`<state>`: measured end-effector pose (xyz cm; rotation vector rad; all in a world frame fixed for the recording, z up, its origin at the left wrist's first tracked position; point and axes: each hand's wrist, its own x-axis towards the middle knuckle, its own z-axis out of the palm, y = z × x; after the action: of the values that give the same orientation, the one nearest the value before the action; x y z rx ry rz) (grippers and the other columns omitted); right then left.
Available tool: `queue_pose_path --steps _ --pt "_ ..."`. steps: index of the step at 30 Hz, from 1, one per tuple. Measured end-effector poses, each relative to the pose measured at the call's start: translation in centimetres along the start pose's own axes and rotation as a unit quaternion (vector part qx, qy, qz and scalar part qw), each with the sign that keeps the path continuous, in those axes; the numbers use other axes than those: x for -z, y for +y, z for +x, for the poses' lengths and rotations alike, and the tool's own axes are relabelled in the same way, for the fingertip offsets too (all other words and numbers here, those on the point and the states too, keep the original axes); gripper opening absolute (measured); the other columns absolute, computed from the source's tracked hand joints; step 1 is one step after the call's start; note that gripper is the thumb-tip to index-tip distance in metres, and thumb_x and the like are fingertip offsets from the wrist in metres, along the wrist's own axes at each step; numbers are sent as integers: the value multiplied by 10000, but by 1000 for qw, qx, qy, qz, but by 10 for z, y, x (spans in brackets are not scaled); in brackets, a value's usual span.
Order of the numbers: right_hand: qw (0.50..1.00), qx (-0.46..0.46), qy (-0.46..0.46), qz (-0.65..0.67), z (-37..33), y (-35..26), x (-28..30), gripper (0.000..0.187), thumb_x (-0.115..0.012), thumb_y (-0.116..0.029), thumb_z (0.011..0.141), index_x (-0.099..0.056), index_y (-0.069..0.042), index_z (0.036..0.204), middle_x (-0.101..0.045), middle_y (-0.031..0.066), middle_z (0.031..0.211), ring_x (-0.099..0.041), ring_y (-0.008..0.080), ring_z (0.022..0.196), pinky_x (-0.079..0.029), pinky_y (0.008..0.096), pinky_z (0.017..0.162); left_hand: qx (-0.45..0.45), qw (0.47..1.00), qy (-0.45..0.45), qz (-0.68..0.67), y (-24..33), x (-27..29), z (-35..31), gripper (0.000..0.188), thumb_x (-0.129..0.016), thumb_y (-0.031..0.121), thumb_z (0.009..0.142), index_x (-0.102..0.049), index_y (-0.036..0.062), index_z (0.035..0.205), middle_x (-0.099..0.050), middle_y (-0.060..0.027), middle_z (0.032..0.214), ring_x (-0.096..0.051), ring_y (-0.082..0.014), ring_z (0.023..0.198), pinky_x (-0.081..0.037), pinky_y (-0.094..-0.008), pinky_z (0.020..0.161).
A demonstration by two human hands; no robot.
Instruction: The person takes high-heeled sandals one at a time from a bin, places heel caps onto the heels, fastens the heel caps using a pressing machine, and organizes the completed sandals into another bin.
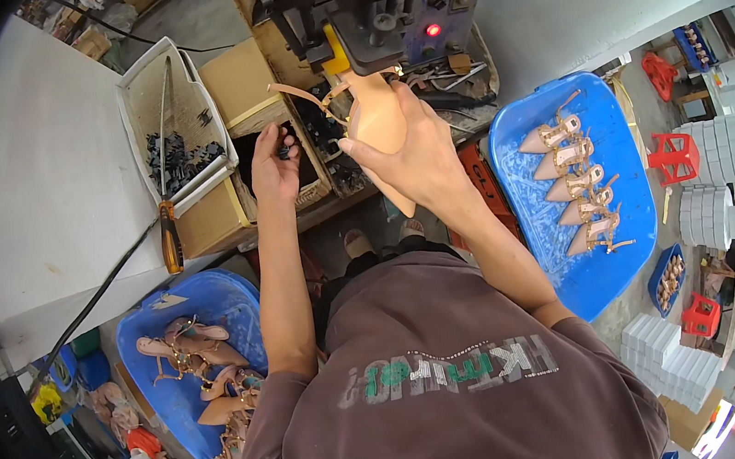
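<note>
My right hand is closed round a beige pointed shoe, with the thumb across it. The shoe's toe points down toward me, and its heel end is up against the black press head of a machine, beside a yellow block. A thin studded strap sticks out to the left of the shoe. My left hand has its fingers curled over small black pieces, above an open cardboard box. The heel end of the shoe is partly hidden by the machine.
Left of the box, a white tray holds similar black pieces and a long screwdriver. Strapped shoes lie piled in a blue tub at lower left. Several stand in a row in another blue tub at right. A red light glows on the machine.
</note>
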<state>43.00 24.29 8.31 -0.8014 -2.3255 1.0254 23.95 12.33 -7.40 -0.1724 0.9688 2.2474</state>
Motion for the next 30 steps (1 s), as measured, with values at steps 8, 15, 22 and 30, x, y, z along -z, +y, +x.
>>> queue_pose_path --steps 8,15,22,30 --pt "1000 -19 3 -15 -4 5 -3 933 -822 -419 728 -390 92 1377 -573 305 1215 -582 426 1140 -476 456 966 -28 999 25 11 -1 -1 2 210 -662 113 922 -600 20 1100 -581 -63 951 -560 -174 816 -454 -293 656" --pt "985 -44 19 164 -4 12 -11 931 -837 -348 708 -372 67 1400 -556 234 1272 -563 318 1197 -448 407 1010 -11 1000 -11 -9 1 1 2 213 -647 81 938 -588 -19 1116 -578 -67 947 -578 -154 782 -482 -231 599" --pt "985 -61 32 161 0 14 -16 851 -832 -212 694 -418 80 1378 -622 183 1186 -621 221 1078 -492 337 942 18 997 66 21 -3 -8 4 218 -623 81 956 -572 -38 1131 -584 -83 949 -585 -153 786 -494 -234 611" --pt "980 -83 27 181 -1 13 -16 862 -803 -285 660 -438 89 1346 -578 261 1241 -581 351 1170 -451 408 1010 51 994 59 77 -4 2 11 226 -639 101 947 -588 -6 1139 -594 -68 937 -574 -164 781 -465 -265 617"
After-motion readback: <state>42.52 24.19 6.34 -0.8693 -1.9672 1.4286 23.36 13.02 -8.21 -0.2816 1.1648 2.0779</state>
